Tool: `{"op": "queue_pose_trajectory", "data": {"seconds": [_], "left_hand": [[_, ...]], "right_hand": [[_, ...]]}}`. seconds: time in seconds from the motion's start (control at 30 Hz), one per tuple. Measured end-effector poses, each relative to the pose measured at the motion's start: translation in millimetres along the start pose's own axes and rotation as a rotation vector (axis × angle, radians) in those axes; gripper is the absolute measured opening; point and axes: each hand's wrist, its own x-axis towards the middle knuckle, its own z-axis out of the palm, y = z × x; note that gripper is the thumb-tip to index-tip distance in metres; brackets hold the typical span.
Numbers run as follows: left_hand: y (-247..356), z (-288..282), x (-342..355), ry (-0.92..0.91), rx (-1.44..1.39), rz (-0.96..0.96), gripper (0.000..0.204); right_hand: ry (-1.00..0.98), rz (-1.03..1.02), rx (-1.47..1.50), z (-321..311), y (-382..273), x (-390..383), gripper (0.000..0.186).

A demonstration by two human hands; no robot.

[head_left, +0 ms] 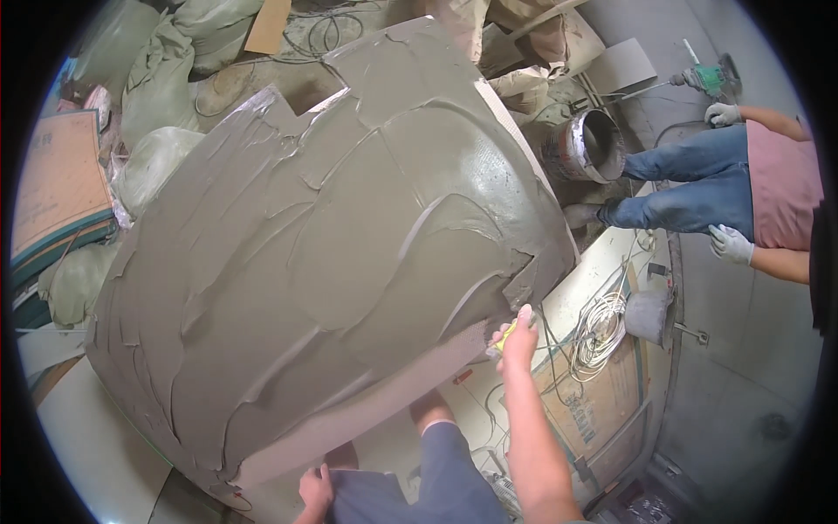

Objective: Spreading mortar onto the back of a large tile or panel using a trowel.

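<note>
A large slab (349,218) lies before me, its top spread with wet grey mortar in curved ridges. At its near right corner, my right hand (521,339) is closed round the yellow-green handle (504,338) of a trowel. The trowel's blade is hard to make out against the mortar. Along the slab's near edge runs a smoother, paler strip (367,402). My left hand (316,491) is curled beside the leg of my dark shorts (375,498), below that edge. Whatever its fingers hold, if anything, is hidden.
On the right stands a person (698,170) in gloves, beside a mortar bucket (583,148). A green power mixer (703,79) lies behind. Coiled cable (601,336) and a grey bucket (649,316) sit right of my arm. Sacks (161,79) and a cardboard-faced pack (59,183) fill the left.
</note>
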Motion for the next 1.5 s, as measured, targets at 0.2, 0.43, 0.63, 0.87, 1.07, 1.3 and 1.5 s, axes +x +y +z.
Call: {"op": "queue_pose_trajectory", "data": {"seconds": [0.2, 0.43, 0.63, 0.87, 1.07, 1.3, 1.5], "left_hand": [[9, 2, -2, -0.002, -0.012, -0.01, 0.049], [11, 13, 2, -0.005, -0.011, -0.025, 0.05], [27, 14, -5, -0.041, -0.02, -0.084, 0.053], [22, 27, -4, -0.073, -0.006, -0.082, 0.055], [25, 26, -3, -0.092, 0.013, -0.093, 0.056], [21, 13, -5, -0.071, 0.031, -0.081, 0.054], [5, 22, -3, -0.029, -0.008, -0.049, 0.052]], "right_hand": [[-0.186, 0.045, 0.379, 94, -37, 14, 0.039], [-0.367, 0.022, 0.378, 233, -107, 7, 0.037], [-0.491, 0.022, 0.333, 304, -144, -4, 0.038], [-0.73, -0.103, 0.211, 344, -163, 19, 0.036], [-0.287, -0.547, -0.517, 310, -131, 52, 0.044], [-0.23, -0.299, -0.218, 217, -113, 15, 0.034], [-0.148, -0.211, -0.142, 145, -78, 16, 0.033]]}}
